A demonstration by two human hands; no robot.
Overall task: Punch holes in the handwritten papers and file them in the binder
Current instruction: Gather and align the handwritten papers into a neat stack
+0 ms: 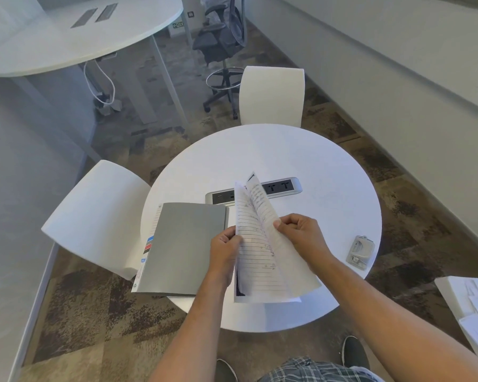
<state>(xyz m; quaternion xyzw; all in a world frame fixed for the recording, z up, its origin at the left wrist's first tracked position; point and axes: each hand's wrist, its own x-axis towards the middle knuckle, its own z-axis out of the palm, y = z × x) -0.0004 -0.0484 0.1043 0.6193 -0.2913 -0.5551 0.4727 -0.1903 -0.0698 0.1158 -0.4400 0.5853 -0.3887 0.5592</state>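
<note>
Both hands lift a sheaf of lined handwritten papers (255,260) off the round white desk (329,175). The left grip (226,250) is closed, pinching the left edge; the right grip (301,234) is closed on an upper sheet, bending it over. The writing is too small to read. Left of the left grip lies the flat grey binder (184,249), its right edge hidden by that hand. Right of the right grip sits a small grey metal hole punch (360,252).

Single head-worn wide-angle view, looking steeply forward and down from close above the round counter (301,161); no second view.
</note>
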